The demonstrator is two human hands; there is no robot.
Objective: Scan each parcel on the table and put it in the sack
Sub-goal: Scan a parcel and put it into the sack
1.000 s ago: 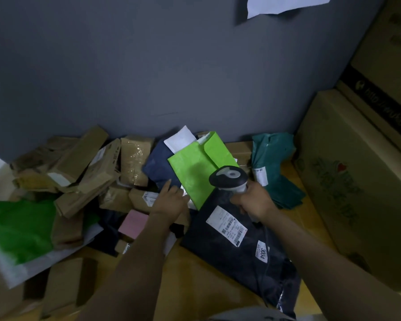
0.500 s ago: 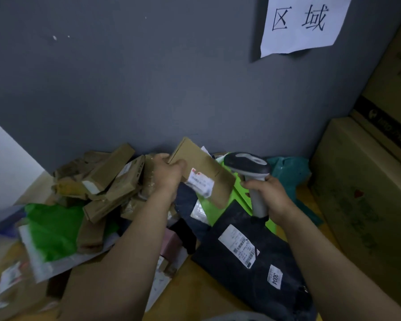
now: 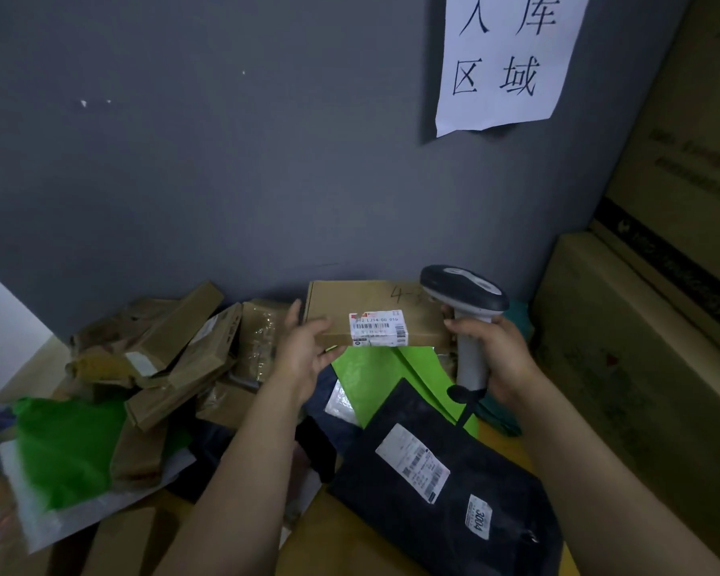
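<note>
Head view: the left hand [image 3: 304, 355] grasps 1 brown parcel [image 3: 375, 303] at its left end, thumb on the front face, and holds it in the air before the grey wall [image 3: 225, 180]. Its white label [image 3: 378, 328] faces the camera. The right hand [image 3: 495, 351] is closed round the handle of the scanner [image 3: 464, 291], whose head is at the parcel's upper right corner. Under both hands a green bag [image 3: 375, 380] and a dark mailer [image 3: 445, 513] lie on the table [image 3: 350, 546]. Left of the left hand is a pile of brown parcels [image 3: 171, 355].
</note>
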